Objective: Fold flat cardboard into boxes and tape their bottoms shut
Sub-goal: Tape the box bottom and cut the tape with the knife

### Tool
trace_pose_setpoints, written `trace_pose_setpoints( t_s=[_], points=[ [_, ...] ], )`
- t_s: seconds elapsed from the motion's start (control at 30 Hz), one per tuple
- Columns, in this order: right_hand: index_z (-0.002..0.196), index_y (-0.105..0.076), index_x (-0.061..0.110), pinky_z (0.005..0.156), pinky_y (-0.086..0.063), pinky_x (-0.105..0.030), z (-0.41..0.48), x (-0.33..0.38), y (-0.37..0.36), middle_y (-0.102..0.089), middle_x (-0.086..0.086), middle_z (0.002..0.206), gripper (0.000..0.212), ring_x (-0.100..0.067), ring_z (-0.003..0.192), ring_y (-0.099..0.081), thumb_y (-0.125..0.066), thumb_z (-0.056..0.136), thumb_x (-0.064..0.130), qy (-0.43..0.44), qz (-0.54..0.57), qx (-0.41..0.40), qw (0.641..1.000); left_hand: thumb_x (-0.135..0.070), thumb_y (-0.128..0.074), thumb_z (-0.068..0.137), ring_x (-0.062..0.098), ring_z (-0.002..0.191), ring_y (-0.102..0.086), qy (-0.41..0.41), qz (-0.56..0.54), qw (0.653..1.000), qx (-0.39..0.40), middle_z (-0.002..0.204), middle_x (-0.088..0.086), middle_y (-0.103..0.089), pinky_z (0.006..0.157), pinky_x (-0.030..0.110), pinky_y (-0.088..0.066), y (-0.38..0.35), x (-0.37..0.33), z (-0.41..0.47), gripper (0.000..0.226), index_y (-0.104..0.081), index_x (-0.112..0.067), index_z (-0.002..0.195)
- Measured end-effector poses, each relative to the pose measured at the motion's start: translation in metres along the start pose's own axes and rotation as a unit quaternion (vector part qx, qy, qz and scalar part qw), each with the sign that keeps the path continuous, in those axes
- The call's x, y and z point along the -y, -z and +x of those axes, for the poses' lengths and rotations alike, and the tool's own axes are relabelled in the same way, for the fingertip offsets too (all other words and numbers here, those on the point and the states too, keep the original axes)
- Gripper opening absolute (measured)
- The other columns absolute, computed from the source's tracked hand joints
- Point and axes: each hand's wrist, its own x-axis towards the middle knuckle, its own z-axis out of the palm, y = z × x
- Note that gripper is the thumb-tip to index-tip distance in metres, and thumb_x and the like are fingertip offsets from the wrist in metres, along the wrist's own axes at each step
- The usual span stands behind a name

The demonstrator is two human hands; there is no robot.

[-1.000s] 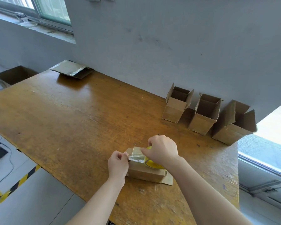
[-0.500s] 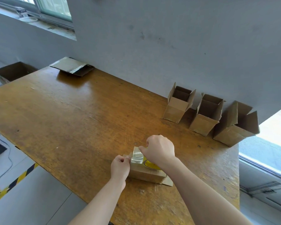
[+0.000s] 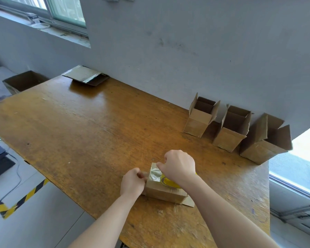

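Near the front edge of the table [image 3: 88, 131], a bit right of center: small box [image 3: 164, 191] lying on its side, one loose flap poking out flat at the bottom right. Left hand [image 3: 132, 182] curled up tight against the box's left end, pinching the tape [image 3: 155, 174] down there by the look of it. Right hand [image 3: 179, 165] on top of the box, fingers wrapped round the yellow roll [image 3: 168, 181] and hiding most of it. Clear tape stretched between the two hands, shiny and a bit wrinkled, draped over the top left corner of the box. Further back by the wall, three open boxes [image 3: 231, 135] standing in a row, flaps up. Way over in the far left corner, a flat cardboard stack [image 3: 85, 75]. Past that end of the table, a bigger open carton [image 3: 24, 81] sitting lower down.
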Motion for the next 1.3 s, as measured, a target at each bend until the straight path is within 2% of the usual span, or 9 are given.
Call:
trace_pose_setpoints(
  t_s=[0.17,0.27,0.33,0.4,0.57,0.8,1.0,1.17,1.3],
  points=[
    [0.074,-0.054,0.016,0.052,-0.041,-0.026,-0.001,0.001,0.001,-0.057,0.002,0.071,0.036,-0.020,0.066,-0.055,-0.055,0.092,0.047,0.002,0.000,0.001,1.000,-0.016,-0.046,0.099,0.015,0.107,-0.062,-0.063,-0.194,0.978,-0.047,0.104,-0.010,-0.066,0.086,0.027,-0.050,-0.001,0.008,-0.012,0.023,-0.065,-0.024,0.109],
    [0.067,-0.050,0.017,0.048,-0.038,-0.025,0.001,0.002,0.001,-0.055,0.003,0.067,0.039,-0.019,0.063,-0.053,-0.055,0.092,0.046,-0.004,-0.003,0.001,1.000,-0.038,-0.032,0.103,0.015,0.137,-0.036,-0.092,-0.216,0.970,0.058,0.146,-0.004,-0.044,0.106,0.026,-0.029,-0.005,-0.010,-0.023,0.049,-0.034,-0.020,0.148],
    [0.065,-0.050,0.017,0.046,-0.035,-0.024,0.001,0.003,0.000,-0.051,0.004,0.063,0.039,-0.018,0.061,-0.052,-0.056,0.091,0.046,-0.008,-0.001,0.001,1.000,-0.055,-0.022,0.098,0.016,0.142,-0.027,-0.058,-0.226,0.959,0.163,0.155,-0.002,-0.030,0.108,0.030,-0.023,-0.007,-0.016,-0.027,0.062,-0.019,-0.025,0.153],
    [0.073,-0.057,0.016,0.049,-0.039,-0.025,0.001,0.004,0.000,-0.055,0.003,0.067,0.035,-0.019,0.064,-0.054,-0.057,0.091,0.047,-0.006,0.000,-0.002,1.000,-0.072,-0.016,0.086,0.010,0.136,-0.034,-0.003,-0.271,0.931,0.244,0.151,-0.005,-0.034,0.110,0.033,-0.021,-0.002,-0.019,-0.025,0.073,-0.031,-0.035,0.147],
    [0.077,-0.057,0.018,0.049,-0.037,-0.024,-0.001,0.003,0.000,-0.056,0.003,0.071,0.033,-0.020,0.066,-0.054,-0.056,0.091,0.048,-0.001,-0.006,-0.016,1.000,-0.089,-0.010,0.066,0.024,0.143,-0.025,0.097,-0.295,0.912,0.267,0.156,0.005,-0.030,0.118,0.050,-0.015,0.008,-0.022,-0.010,0.105,-0.026,-0.028,0.151],
    [0.081,-0.060,0.017,0.047,-0.034,-0.024,-0.001,-0.001,-0.001,-0.057,0.003,0.072,0.033,-0.019,0.067,-0.053,-0.054,0.091,0.047,-0.002,0.010,-0.021,1.000,-0.086,-0.012,0.069,0.020,0.135,-0.038,0.078,-0.350,0.892,0.274,0.143,0.000,-0.050,0.117,0.049,-0.016,-0.004,-0.019,-0.014,0.087,-0.049,-0.037,0.131],
    [0.070,-0.056,0.017,0.045,-0.032,-0.023,0.000,-0.004,-0.002,-0.055,0.003,0.067,0.035,-0.019,0.061,-0.051,-0.051,0.092,0.044,0.009,0.031,-0.032,0.999,-0.064,-0.022,0.094,0.019,0.143,-0.022,0.013,-0.257,0.939,0.227,0.158,-0.003,-0.022,0.112,0.041,-0.022,-0.011,-0.019,-0.005,0.063,-0.017,-0.036,0.151],
    [0.054,-0.046,0.017,0.046,-0.034,-0.026,0.004,-0.021,-0.002,-0.045,0.004,0.054,0.046,-0.014,0.052,-0.042,-0.058,0.085,0.050,0.023,0.151,0.014,0.988,-0.048,-0.032,0.100,0.012,0.118,-0.049,-0.069,-0.232,0.957,0.158,0.131,-0.004,-0.053,0.085,0.027,-0.039,-0.017,-0.015,-0.003,0.043,-0.044,-0.028,0.136],
    [0.077,-0.068,0.010,0.066,-0.049,-0.034,-0.003,-0.058,0.003,-0.065,-0.006,0.070,0.045,-0.015,0.066,-0.059,-0.070,0.078,0.056,0.000,0.430,0.209,0.878,-0.044,-0.030,0.101,0.013,0.102,-0.058,-0.096,-0.188,0.969,0.129,0.106,-0.009,-0.061,0.072,0.026,-0.043,-0.023,-0.014,-0.002,0.033,-0.049,-0.027,0.122]
  ],
)
